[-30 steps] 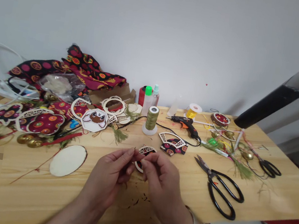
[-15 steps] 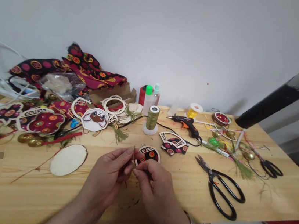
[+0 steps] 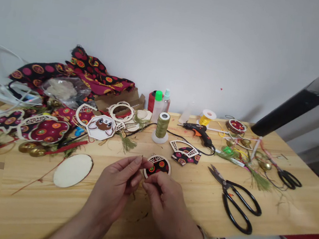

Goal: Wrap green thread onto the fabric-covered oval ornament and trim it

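My left hand (image 3: 120, 179) is closed in a pinch, thumb against forefinger, on a thin brownish cord that barely shows at the fingertips. Close beside it, the thumb and forefinger of my right hand (image 3: 164, 197) pinch at the same cord; most of it is hidden by the fingers. Just behind both hands lies a round wooden-framed pendant (image 3: 159, 166) with dark flowered fabric and a fretwork top, its lower part covered by my right hand. A spool of olive thread (image 3: 162, 127) stands upright beyond it. A fan-shaped fretwork piece with fabric (image 3: 184, 154) lies to the right.
Large black-handled scissors (image 3: 234, 201) lie at right, with smaller scissors (image 3: 289, 179) farther off. A glue gun (image 3: 200, 133) and yellow spool (image 3: 207, 118) are at the back. A pale oval disc (image 3: 72, 170) lies left, before piled ornaments and patterned fabric (image 3: 95, 71).
Both hands stay almost in place, still pinched. The cord that showed between the fingers is now less visible, and the fingertips have shifted slightly.
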`<action>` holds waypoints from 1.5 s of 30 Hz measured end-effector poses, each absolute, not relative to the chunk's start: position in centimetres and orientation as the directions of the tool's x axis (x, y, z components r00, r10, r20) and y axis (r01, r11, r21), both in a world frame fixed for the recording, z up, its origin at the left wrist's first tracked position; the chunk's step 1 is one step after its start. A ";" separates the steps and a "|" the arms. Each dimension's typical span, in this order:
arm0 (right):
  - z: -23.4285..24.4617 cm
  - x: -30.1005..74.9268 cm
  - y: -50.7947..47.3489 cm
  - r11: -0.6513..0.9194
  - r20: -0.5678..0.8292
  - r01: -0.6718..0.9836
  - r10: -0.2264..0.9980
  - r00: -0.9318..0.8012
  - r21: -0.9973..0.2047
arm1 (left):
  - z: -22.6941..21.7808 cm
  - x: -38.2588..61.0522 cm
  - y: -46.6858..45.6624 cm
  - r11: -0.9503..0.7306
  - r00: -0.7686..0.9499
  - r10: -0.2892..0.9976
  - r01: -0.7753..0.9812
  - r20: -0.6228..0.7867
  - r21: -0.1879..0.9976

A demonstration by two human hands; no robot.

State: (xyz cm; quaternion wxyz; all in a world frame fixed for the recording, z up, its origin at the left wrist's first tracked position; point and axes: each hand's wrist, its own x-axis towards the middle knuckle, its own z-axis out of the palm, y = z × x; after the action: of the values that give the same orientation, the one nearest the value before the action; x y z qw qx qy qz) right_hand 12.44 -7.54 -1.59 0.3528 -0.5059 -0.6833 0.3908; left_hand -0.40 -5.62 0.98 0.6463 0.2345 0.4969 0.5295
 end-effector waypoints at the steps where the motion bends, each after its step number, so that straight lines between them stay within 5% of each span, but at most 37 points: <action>1: -1.6 12.4 -7.5 0.183 0.086 0.418 0.967 -0.240 -0.890 | 1.0 -0.4 -5.6 0.326 -0.055 0.919 -0.450 -0.390 0.832; 14: -1.6 12.4 -7.7 0.169 0.064 0.428 0.966 -0.250 -0.888 | 0.6 -0.4 -5.8 0.274 -0.079 0.944 -0.359 -0.321 0.893; 23: 0.0 13.7 -6.0 0.258 0.234 0.279 0.965 -0.116 -0.925 | 0.3 -0.7 -6.3 0.205 -0.082 0.973 -0.124 -0.216 0.971; 35: 1.3 14.0 -4.6 -0.162 -0.117 -0.136 0.949 -0.293 -0.977 | 0.8 -0.5 -6.6 0.197 -0.029 0.980 0.008 -0.197 0.980; 45: 1.3 14.6 -4.5 -0.163 -0.108 -0.220 0.964 -0.243 -0.962 | 1.1 -0.4 -6.7 0.205 0.008 0.979 0.025 -0.205 0.978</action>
State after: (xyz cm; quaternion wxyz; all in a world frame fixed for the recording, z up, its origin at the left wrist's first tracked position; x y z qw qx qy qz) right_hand 14.56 -4.54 1.28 0.4599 -0.4088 -0.4551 0.6436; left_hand -0.38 -6.66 1.07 0.5455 0.4544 0.5521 0.4371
